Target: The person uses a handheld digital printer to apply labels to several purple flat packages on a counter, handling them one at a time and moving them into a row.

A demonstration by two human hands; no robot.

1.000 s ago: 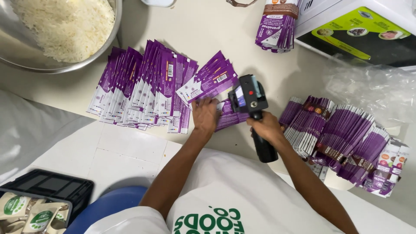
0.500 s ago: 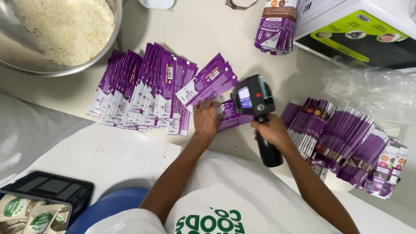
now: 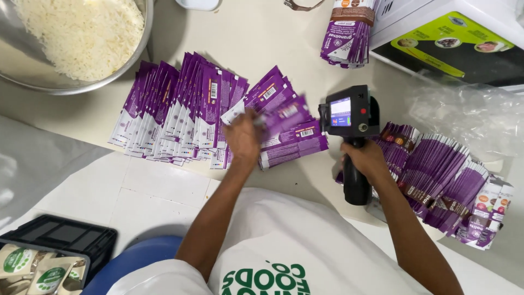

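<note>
purple pouches (image 3: pixel 207 109) fanned at centre-left of table (image 3: pixel 273 38), topmost pouch (image 3: pixel 284 117) under left hand (image 3: pixel 243 139).
left fingers blurred, pressing that pouch, grip unclear; right hand (image 3: pixel 365 158) clenched on handheld printer (image 3: pixel 349 117), now swung off to 3 o'clock of the pouch, screen up, no longer over it.

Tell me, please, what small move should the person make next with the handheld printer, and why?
Probably bring the handheld printer in the right hand left onto the purple pouch under the left hand: that pouch lies flat, and the printer hangs just beside it.
</note>
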